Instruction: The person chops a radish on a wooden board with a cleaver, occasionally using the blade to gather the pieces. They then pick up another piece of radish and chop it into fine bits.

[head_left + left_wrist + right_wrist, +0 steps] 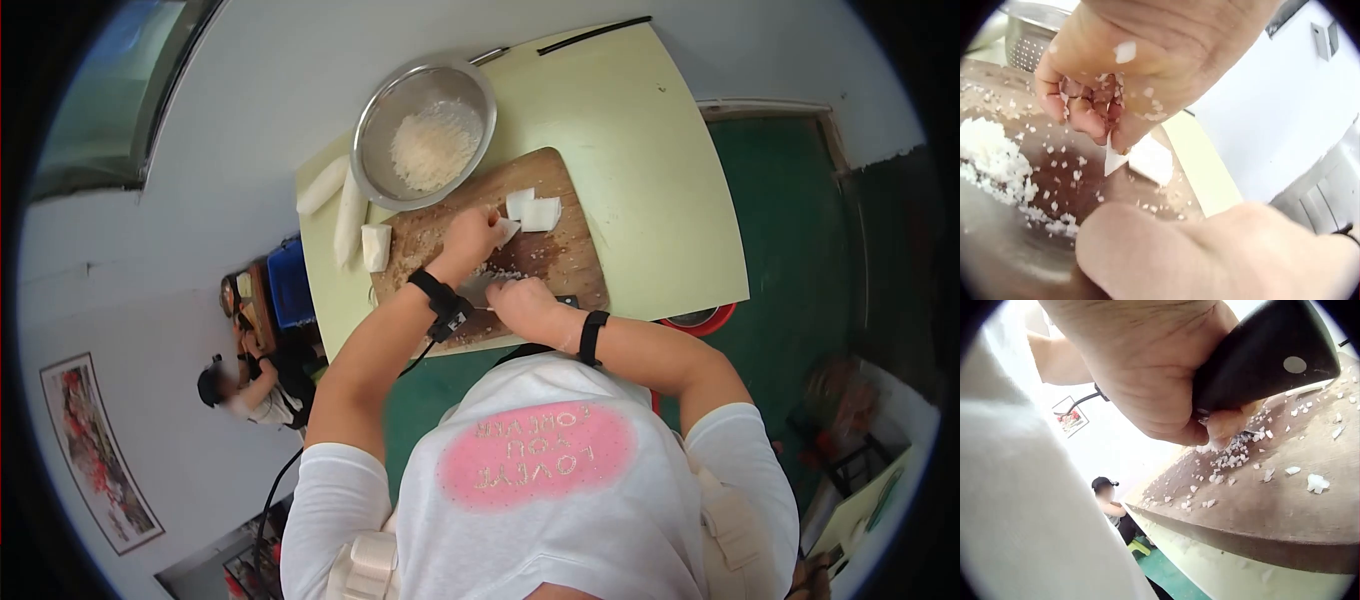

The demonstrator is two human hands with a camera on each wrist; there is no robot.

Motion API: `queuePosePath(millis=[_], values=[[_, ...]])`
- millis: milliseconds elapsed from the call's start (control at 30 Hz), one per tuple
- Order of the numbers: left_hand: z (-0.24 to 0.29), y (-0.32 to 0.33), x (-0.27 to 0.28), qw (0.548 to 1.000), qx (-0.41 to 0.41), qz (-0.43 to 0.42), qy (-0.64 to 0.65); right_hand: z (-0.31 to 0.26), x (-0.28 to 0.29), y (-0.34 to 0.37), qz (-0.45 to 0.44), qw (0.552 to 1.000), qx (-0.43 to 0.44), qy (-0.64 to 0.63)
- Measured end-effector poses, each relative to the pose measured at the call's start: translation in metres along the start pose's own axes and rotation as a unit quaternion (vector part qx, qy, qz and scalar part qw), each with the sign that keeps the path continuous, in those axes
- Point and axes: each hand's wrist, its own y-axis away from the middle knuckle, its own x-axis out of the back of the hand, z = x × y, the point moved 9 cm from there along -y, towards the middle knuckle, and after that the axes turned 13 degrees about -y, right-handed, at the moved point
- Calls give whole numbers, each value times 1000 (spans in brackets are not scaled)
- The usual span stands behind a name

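From the head, on a board set on a pale green worktop, the left hand pinches a white piece beside two white blocks, and the right hand grips a knife. From the left wrist, the piece pokes out below curled fingers, with chopped bits along the blade. From the right wrist, the right hand clasps the black handle over the board.

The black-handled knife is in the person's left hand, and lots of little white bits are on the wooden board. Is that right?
Not quite: the black-handled knife is in the person's right hand, as the right wrist view shows. Lots of little white bits are on the wooden board, just as you said.
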Motion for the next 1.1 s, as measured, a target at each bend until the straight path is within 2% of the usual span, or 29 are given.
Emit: queuePosePath(millis=[67,133,200,233,300,433,533,600,667,733,867,933,967,1033,1100], values=[[-20,4,22,995,-10,54,87,7,3,-4,-17,999,-25,-45],[-50,15,35,963,-7,86,254,8,12,-11,-44,996,-29,-74],[-74,47,60,936,38,108,334,13,18,-16,-49,996,-35,-63],[-85,64,66,932,48,117,339,10,28,-18,-59,995,-29,-76],[-113,98,81,908,82,195,363,7,30,-20,-70,993,-29,-93],[-159,150,45,884,147,187,402,3,20,-18,-108,985,-41,-125],[-167,173,14,894,178,159,380,10,15,-24,-121,982,-66,-127],[-158,175,-12,896,164,122,395,12,22,-29,-118,984,-67,-113],[-157,171,-32,900,161,121,388,19,27,-34,-113,987,-67,-97],[-133,159,-36,947,125,89,283,30,28,-39,-89,989,-77,-86],[-117,132,-43,957,92,119,247,32,25,-35,-82,991,-74,-73],[-117,122,-49,971,110,81,195,25,26,-32,-90,990,-87,-64],[-117,120,-52,971,110,82,198,25,26,-30,-97,988,-102,-61],[-118,126,-33,969,118,196,96,21,26,-29,-96,989,-97,-50],[-115,132,-30,971,107,199,75,21,25,-29,-91,990,-95,-42]])
